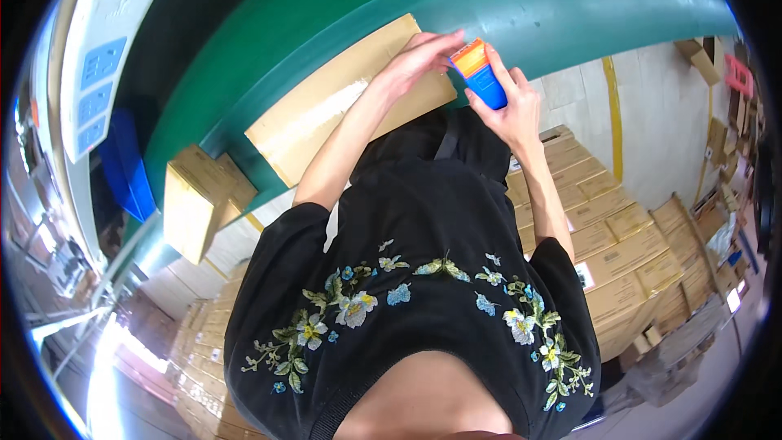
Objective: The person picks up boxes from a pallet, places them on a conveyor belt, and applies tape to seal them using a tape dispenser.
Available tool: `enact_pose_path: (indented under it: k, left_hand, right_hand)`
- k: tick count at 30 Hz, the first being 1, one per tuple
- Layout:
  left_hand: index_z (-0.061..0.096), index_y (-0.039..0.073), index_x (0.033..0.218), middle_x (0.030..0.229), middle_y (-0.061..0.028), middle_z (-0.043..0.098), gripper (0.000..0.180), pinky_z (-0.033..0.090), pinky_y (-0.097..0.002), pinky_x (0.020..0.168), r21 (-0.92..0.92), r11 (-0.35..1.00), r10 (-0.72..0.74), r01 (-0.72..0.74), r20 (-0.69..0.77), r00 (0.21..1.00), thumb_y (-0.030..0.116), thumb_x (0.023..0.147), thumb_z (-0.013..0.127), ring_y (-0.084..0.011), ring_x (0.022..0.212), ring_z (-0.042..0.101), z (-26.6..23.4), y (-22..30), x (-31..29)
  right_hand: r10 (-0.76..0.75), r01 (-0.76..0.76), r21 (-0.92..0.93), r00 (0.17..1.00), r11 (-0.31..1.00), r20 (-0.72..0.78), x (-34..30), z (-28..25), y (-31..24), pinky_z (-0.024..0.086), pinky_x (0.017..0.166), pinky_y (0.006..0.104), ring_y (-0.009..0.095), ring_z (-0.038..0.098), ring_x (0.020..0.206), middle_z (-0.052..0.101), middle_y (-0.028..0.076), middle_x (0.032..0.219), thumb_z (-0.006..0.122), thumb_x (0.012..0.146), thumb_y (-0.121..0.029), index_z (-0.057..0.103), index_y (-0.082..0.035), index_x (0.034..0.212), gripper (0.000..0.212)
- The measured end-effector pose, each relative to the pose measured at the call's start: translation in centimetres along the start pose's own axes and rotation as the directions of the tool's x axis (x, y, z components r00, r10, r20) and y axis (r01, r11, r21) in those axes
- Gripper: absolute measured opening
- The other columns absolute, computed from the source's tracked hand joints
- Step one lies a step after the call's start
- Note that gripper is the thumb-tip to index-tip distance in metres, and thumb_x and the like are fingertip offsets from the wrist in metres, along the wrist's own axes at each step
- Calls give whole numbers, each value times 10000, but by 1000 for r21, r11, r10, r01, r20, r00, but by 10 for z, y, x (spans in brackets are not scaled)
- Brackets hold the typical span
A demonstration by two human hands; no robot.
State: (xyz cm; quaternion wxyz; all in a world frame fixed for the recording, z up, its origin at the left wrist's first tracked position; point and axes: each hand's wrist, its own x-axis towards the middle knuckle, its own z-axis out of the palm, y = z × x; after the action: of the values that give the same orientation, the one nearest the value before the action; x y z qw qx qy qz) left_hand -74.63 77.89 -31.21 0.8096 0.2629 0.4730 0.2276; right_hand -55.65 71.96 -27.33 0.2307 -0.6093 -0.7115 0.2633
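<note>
My right hand (515,110) is closed round a small blue and orange box (488,88). The thumb lies along its near side and the fingers along its right edge; the orange end points up and away. My left hand (417,63) reaches to the left edge of that orange end, its fingers stretched out. Whether its fingertips touch the box is hard to tell. Beneath my left forearm a flat piece of brown cardboard (314,118) lies on the green work surface (570,12), close to my body.
At the left edge of the green surface stands an opened cardboard box (191,195), beside a blue bin (126,167). A white panel with blue labels (114,49) rises at far left. Stacked cartons (619,253) are on the floor to my right, with more cartons (204,350) at lower left.
</note>
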Motion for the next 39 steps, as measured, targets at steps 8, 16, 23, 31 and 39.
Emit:
enact_pose_path:
  k: [8,16,23,31,39]
  left_hand:
    - [665,-8,940,836,-55,666,167,476,-252,721,451,889,139,-84,-89,986,37,834,544,-105,750,600,-42,-28,23]
    - [677,-1,853,798,-73,680,183,487,-247,676,689,718,257,-101,-127,958,174,802,698,-112,730,620,-139,44,78]
    - [674,31,931,819,-67,690,305,488,-269,722,867,498,168,9,-107,980,312,818,699,-134,783,632,-159,14,102]
    - [599,133,1182,1114,-190,623,422,427,-414,946,938,343,381,56,-194,904,434,903,500,-350,1102,558,-93,-11,58]
    - [601,136,1169,1116,-183,622,399,429,-431,931,922,387,315,4,-137,939,413,915,467,-351,1101,555,-98,-1,51]
  right_hand:
    - [122,-118,-57,991,991,57,-36,19,-21,474,511,446,347,566,541,498,158,668,688,694,-319,421,-279,1369,727]
    - [245,-240,-68,967,968,77,-72,44,-10,478,541,441,348,571,575,525,175,700,698,712,-364,421,-251,1373,725]
    - [265,-261,-64,962,963,67,-73,54,-9,481,551,439,351,574,581,531,174,698,699,702,-377,424,-278,1368,728]
    - [318,-312,-70,943,947,95,-79,62,2,497,578,445,358,597,631,540,197,754,698,704,-386,422,-264,1369,730]
    - [331,-305,-164,928,938,169,-114,49,19,494,574,443,355,605,628,570,184,736,676,733,-449,460,-254,1332,666]
